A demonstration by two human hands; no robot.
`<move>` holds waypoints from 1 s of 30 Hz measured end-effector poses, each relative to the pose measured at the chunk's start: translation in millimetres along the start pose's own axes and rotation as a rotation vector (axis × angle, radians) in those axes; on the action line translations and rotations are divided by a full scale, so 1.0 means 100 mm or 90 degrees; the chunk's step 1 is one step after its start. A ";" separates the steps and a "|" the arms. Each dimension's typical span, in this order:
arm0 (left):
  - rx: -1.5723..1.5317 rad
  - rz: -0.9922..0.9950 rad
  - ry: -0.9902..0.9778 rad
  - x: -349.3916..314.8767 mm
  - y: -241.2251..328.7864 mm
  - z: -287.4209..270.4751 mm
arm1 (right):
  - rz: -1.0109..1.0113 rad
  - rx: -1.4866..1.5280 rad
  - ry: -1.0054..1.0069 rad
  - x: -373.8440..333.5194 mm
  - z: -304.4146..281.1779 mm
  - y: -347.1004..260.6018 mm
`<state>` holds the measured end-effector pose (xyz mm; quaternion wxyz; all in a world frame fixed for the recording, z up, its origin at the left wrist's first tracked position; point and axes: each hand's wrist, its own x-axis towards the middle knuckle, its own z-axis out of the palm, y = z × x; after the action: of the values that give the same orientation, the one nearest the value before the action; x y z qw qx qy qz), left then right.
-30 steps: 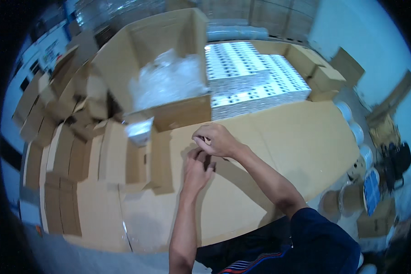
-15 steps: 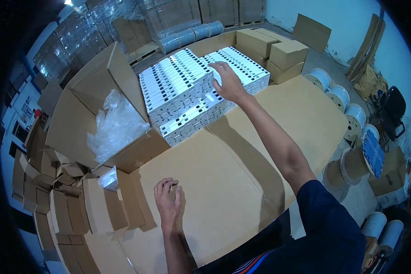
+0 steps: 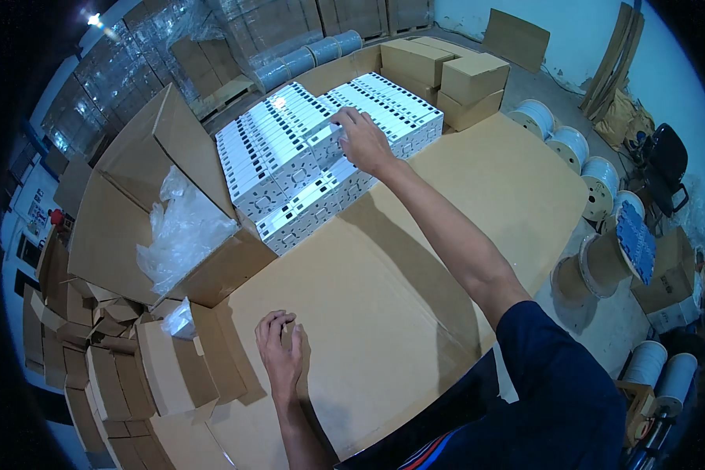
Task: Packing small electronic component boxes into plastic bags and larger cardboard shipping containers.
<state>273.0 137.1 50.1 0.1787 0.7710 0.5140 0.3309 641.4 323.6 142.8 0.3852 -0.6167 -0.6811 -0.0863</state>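
Note:
Flat white boxes with black square marks stand on edge in close rows, forming stacks (image 3: 266, 141) on the far part of the cardboard-covered table. At the right end of the raised left stack, my right hand (image 3: 364, 143) has its fingers and thumb closed about the end of a white box (image 3: 318, 142). Part of that grip is hidden by the hand itself. Lower down, my left hand (image 3: 279, 352) hovers over or rests on the cardboard table surface (image 3: 360, 345), fingers loosely bent, thumb apart, holding nothing.
A large open carton (image 3: 125, 227) with clear plastic bags (image 3: 176, 235) stands left of the stacks. Smaller open cartons (image 3: 168, 368) line the left edge. Closed brown boxes (image 3: 470, 82) sit at the back right. Cable spools (image 3: 599, 188) stand on the floor to the right.
The view has shifted slightly, so the stacks sit further left and lower. My right hand has closed from an open pose onto the stack's end. My left hand keeps its pose.

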 end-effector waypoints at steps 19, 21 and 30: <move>-0.189 -0.114 0.052 -0.24 -0.71 -0.20 | 0.029 0.214 0.006 -1.55 0.20 -1.43; -0.484 -0.291 -0.043 -0.33 -0.94 -0.26 | 0.017 0.287 -0.019 -1.84 0.41 -1.86; -0.791 -0.445 -0.028 -0.65 -1.43 -0.57 | -0.127 0.386 -0.136 -2.61 1.05 -2.83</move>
<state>120.9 132.5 -17.8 0.6913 0.3231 0.4434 0.4702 325.8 120.6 6.8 0.4670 -0.4101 -0.7694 0.1479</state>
